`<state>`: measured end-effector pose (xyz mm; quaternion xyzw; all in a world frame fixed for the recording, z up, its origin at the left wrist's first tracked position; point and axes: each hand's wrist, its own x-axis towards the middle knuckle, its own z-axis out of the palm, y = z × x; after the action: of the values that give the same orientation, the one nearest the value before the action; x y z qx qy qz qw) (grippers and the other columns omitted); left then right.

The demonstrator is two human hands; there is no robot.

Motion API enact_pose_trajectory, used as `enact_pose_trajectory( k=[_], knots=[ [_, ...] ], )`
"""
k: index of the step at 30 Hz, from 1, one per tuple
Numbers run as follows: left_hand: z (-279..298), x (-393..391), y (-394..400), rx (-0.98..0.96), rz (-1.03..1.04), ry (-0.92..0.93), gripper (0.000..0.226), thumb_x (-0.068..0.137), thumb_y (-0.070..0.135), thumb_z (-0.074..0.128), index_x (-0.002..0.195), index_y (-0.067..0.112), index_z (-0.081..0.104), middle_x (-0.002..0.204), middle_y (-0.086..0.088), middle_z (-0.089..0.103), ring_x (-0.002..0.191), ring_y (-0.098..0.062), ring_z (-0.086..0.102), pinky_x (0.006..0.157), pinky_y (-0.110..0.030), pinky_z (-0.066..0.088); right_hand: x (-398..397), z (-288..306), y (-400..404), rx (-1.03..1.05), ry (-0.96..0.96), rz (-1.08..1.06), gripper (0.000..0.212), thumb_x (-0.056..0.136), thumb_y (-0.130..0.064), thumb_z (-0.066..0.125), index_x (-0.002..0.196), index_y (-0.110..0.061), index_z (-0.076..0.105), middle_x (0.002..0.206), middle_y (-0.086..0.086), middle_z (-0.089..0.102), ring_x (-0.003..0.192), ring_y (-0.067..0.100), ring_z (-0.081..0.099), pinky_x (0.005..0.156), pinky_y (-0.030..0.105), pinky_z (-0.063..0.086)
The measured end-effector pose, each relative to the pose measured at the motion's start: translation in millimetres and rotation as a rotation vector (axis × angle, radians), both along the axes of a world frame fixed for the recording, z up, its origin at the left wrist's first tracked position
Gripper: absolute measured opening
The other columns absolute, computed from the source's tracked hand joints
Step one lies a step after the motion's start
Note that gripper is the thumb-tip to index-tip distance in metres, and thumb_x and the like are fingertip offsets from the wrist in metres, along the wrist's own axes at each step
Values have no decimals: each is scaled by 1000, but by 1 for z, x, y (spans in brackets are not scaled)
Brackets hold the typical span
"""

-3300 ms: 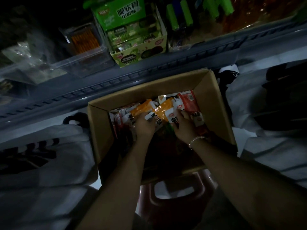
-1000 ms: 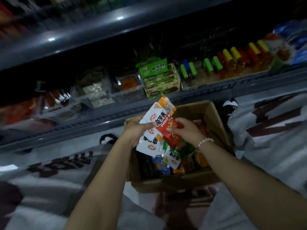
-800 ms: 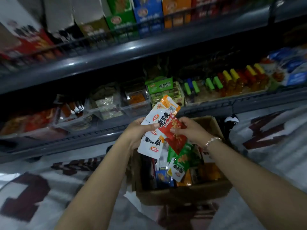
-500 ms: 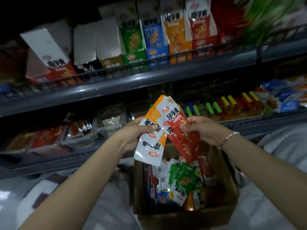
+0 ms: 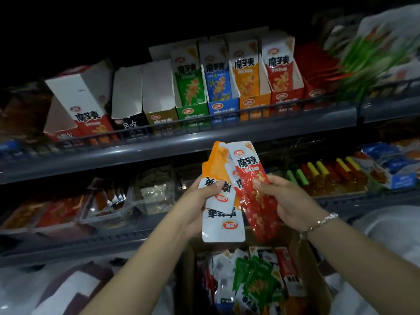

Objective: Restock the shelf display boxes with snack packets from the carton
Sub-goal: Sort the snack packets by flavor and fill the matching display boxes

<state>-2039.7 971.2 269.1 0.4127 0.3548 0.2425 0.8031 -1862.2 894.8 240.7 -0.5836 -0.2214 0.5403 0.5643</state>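
Head view, dim light. Left hand (image 5: 204, 192): fingers curled round a fan of orange-and-white snack packets (image 5: 221, 201), thumb across their fronts, held upright before the lower shelf. Right hand (image 5: 286, 201): thumb and fingers pinching red snack packets (image 5: 256, 192), the foremost standing highest with its white top above the thumb. The two bunches touch and overlap between the hands; red lies to the right of orange. Beaded bracelet (image 5: 322, 221) on the right wrist.

Carton (image 5: 316, 280): open, directly below both hands, with loose packets inside, green packets (image 5: 256, 278) uppermost among white and red ones.

Upper shelf (image 5: 159, 148), above the hands: row of upright display boxes behind a wire rail. From the left: tilted red box (image 5: 91, 119), black box (image 5: 130, 126), olive box (image 5: 161, 119), green box (image 5: 189, 110), blue box (image 5: 221, 105), orange box (image 5: 252, 103), red box (image 5: 285, 96). The orange and red boxes stand above and slightly right of the held packets.

Lower shelf: clear trays (image 5: 106, 205) of small goods left of the hands; coloured-capped tubes (image 5: 322, 173) to the right.
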Motion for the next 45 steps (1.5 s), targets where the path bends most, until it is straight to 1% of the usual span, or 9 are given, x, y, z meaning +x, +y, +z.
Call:
enact_pose_trajectory(
  k=[4, 7, 11, 15, 23, 26, 33, 39, 45],
  knots=[
    [2, 2, 0, -74, -20, -35, 25, 93, 13, 49, 117, 15, 58, 99, -14, 72, 80, -29, 70, 73, -45, 56, 2, 6, 4, -26, 18, -3, 33, 79, -17, 71, 108, -4, 66, 95, 13, 73, 92, 27, 69, 89, 44, 51],
    [4, 1, 4, -64, -26, -28, 26, 96, 9, 45, 118, 17, 57, 96, -13, 73, 75, -29, 70, 67, -42, 57, 12, 17, 3, -28, 24, 21, 38, 75, -18, 70, 109, -2, 65, 96, 13, 73, 91, 25, 68, 87, 41, 50],
    [4, -3, 9, 87, -82, 59, 45, 88, -10, 50, 121, 19, 57, 101, -15, 71, 84, -31, 69, 73, -43, 55, 24, 29, -1, 3, 83, 92, 47, 70, -21, 67, 112, -3, 63, 104, 13, 70, 90, 24, 67, 79, 39, 50],
    [4, -6, 5, 157, -132, 127, 59, 79, -19, 57, 125, 17, 56, 111, -17, 69, 95, -35, 68, 80, -47, 57, 26, 26, -2, 4, 52, 42, 43, 76, -23, 66, 116, -8, 60, 107, 12, 70, 96, 27, 67, 84, 43, 50],
    [2, -7, 8, 90, 9, 119, 38, 76, -12, 61, 106, 12, 63, 94, -13, 74, 80, -29, 71, 72, -43, 57, 22, 18, -3, -76, -47, -18, 28, 82, -23, 68, 109, -16, 65, 100, 6, 73, 98, 26, 66, 92, 49, 47],
    [3, -8, 11, 57, 49, 83, 40, 77, -9, 59, 112, 11, 62, 96, -13, 73, 82, -29, 71, 74, -45, 56, 22, 19, -3, -86, -34, -5, 25, 82, -20, 67, 107, -16, 66, 101, 7, 73, 99, 27, 66, 93, 48, 47],
    [2, -8, 6, 21, -164, 144, 33, 80, -10, 53, 108, 7, 59, 99, -21, 69, 83, -33, 67, 72, -41, 56, 23, 20, -5, 12, -125, -53, 25, 82, -19, 69, 107, -18, 65, 96, 3, 74, 91, 21, 68, 74, 37, 51],
    [-6, -4, 4, 169, -304, 232, 49, 68, -1, 73, 112, 16, 60, 104, -16, 69, 85, -31, 68, 79, -42, 56, 18, 15, -3, 14, -230, -43, 24, 79, -23, 73, 103, -23, 67, 95, 0, 74, 93, 22, 69, 84, 45, 52],
    [-1, -3, 8, 229, -354, 262, 42, 76, -2, 65, 114, 15, 66, 103, -15, 72, 82, -26, 70, 71, -34, 59, 18, 21, -2, 38, -211, 149, 41, 69, -26, 75, 108, -21, 65, 99, 2, 74, 95, 22, 69, 86, 41, 53]
  ],
)
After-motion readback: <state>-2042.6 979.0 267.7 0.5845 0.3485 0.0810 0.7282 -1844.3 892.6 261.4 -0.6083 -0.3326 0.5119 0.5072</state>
